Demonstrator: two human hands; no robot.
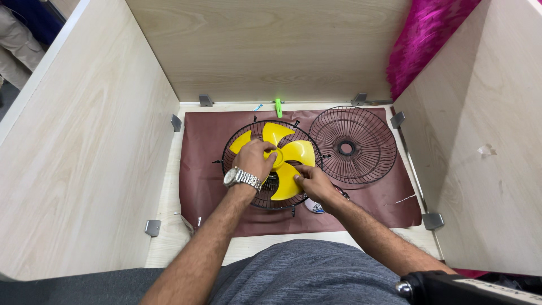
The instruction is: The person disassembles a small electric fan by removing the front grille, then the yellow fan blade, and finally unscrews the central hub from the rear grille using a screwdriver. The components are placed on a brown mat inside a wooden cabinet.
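On the maroon mat point(214, 169) covering the pale wooden bench point(169, 237), inside the boxed-in booth, the yellow plastic fan blade point(285, 155) lies flat in the black wire rear guard point(234, 148), its hub axis pointing straight up at me. My left hand point(254, 160) is cupped over the hub, fingers curled down on it; my right hand point(313, 181) pinches the edge of the near blade. Being a round rotor, it has no real long axis. If I press off-centre, the blade could jam crooked on the shaft, or a thin vane could crack. I think a small cap lies under my right wrist, though it is mostly hidden. The loose black wire front guard point(353, 146) sits just beside, to the right.
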